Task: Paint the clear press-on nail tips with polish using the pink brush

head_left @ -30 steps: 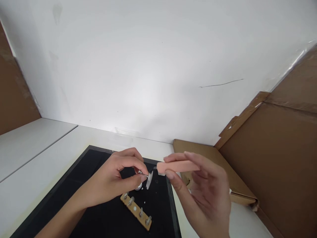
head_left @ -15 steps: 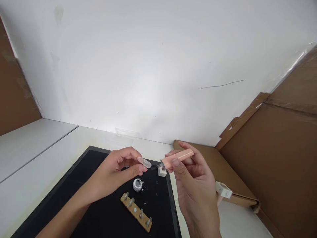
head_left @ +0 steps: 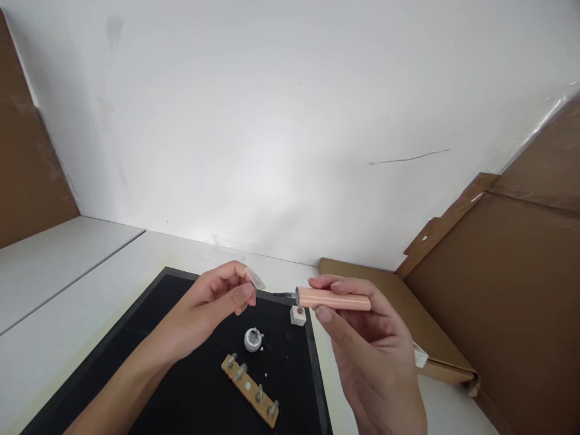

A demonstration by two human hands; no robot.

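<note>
Between the thumb and fingers of my left hand (head_left: 217,293) is a translucent false nail (head_left: 255,278), its free end pointing right and down. My right hand (head_left: 371,338) grips a nail polish brush (head_left: 335,298) by its pink, tube-like handle, which lies almost level. The dark bristles point left toward the false nail, with a small gap between them. Below the hands, a small white pot (head_left: 252,340) with a grey inside sits on the black mat (head_left: 181,386). Nearer me lies a wooden strip (head_left: 251,393) carrying several upright metallic pegs.
A small white cube (head_left: 298,316) with a dark spot on top stands near the mat's right edge. Another white block (head_left: 420,356) shows partly behind my right hand. A flat cardboard box (head_left: 435,329) lies at the right. A white wall (head_left: 272,121) rises behind.
My right hand has moved right and turned the brush closer to level, its bristles now fully in sight. My left hand has shifted slightly up and left, with the false nail tilted more steeply.
</note>
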